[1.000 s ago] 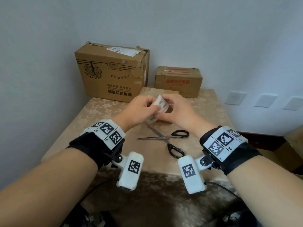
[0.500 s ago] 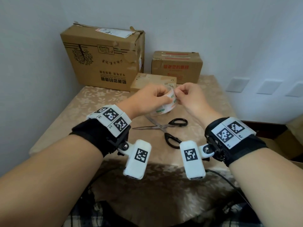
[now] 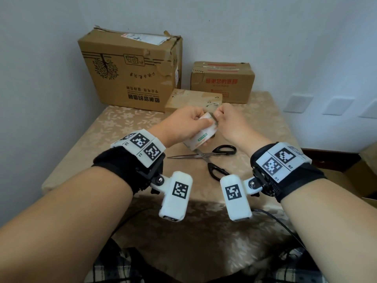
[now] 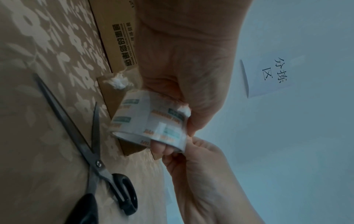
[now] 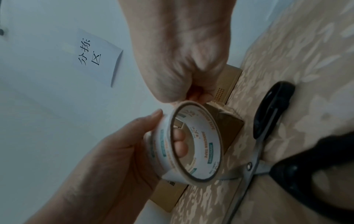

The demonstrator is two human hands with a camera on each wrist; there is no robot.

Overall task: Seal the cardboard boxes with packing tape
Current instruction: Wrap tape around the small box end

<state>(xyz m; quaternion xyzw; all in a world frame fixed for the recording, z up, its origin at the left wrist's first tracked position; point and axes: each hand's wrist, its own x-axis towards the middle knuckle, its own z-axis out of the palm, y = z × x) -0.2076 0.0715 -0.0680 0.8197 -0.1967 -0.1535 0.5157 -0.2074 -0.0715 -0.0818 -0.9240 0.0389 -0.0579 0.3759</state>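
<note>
A white printed tape roll is held above the table, in front of a small flat cardboard box. My left hand grips the roll, fingers through its core and thumb on the outside. My right hand pinches the roll's outer layer at the upper rim. A large box with a torn top stands at the back left. A medium box sits at the back right.
Black-handled scissors lie open on the patterned tablecloth, just nearer than the hands. Walls close in behind and to the left. A paper sign hangs on the wall. Cardboard sits on the floor at the right.
My right fingers moved from the roll's side to its upper rim and now pinch there. The left hand keeps hold of the roll, which has tilted a little.
</note>
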